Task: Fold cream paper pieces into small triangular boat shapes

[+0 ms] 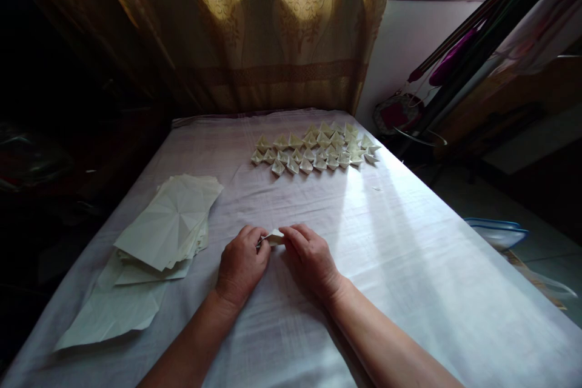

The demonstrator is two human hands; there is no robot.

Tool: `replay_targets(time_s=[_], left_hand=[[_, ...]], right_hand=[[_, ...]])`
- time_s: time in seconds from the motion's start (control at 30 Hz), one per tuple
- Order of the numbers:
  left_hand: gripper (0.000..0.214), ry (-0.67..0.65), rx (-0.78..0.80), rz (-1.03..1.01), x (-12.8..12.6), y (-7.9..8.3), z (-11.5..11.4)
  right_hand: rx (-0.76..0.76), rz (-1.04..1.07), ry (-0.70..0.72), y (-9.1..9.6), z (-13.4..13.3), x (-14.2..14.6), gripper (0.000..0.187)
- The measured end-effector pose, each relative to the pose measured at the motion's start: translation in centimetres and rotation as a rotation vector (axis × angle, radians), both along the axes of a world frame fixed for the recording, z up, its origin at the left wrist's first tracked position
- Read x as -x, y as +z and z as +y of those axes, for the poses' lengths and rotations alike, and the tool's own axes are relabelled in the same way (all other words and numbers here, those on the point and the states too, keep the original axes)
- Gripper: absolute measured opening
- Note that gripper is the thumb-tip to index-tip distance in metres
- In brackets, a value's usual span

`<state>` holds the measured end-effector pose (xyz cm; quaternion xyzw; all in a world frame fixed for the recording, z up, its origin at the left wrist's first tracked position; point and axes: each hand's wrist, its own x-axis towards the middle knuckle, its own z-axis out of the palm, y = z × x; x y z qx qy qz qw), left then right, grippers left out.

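Note:
My left hand (240, 264) and my right hand (309, 257) meet over the near middle of a white cloth-covered table (409, 267). Both pinch a small folded piece of pale paper (274, 237) between their fingertips, low against the cloth. To the left lies a loose stack of creased paper sheets (168, 224), with a larger crumpled sheet (113, 309) below it. Farther back, several small folded paper shapes (316, 148) sit in rows.
A patterned yellow-brown curtain (254, 30) hangs behind the table. At the right stand dark slanted poles (477, 30) with hanging items, and a blue-rimmed basin (498, 233) rests on the floor. The left side is dark.

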<state>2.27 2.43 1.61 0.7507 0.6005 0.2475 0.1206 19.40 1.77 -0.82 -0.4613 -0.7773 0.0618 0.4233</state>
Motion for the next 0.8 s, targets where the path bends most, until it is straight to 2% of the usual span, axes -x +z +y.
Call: replay_targets(time_s=[0.13, 0.27, 0.47, 0.57, 0.73, 0.8], left_hand=[[0.016, -0.042, -0.046, 0.073, 0.23, -0.43, -0.21], [0.017, -0.074, -0.101, 0.103, 0.68, -0.84, -0.23], [0.017, -0.08, -0.144, 0.057, 0.8, -0.97, -0.38], [0.017, -0.06, -0.106, -0.02, 0.76, -0.84, -0.41], [0.013, 0.042, 0.09, -0.194, 0.74, -0.36, -0.37], [0.011, 0.057, 0.123, -0.221, 0.74, -0.16, -0.38]], right_hand=[[0.04, 0.14, 0.003, -0.06, 0.01, 0.17, 0.026], [0.122, 0.272, -0.074, -0.29, 0.12, 0.25, 0.03], [0.215, 0.202, -0.17, -0.06, -0.13, -0.01, 0.01], [0.219, 0.212, -0.177, 0.01, -0.11, -0.18, 0.012], [0.284, 0.309, -0.215, 0.11, 0.14, -0.36, 0.015], [0.32, 0.351, -0.219, 0.18, 0.2, -0.37, 0.016]])
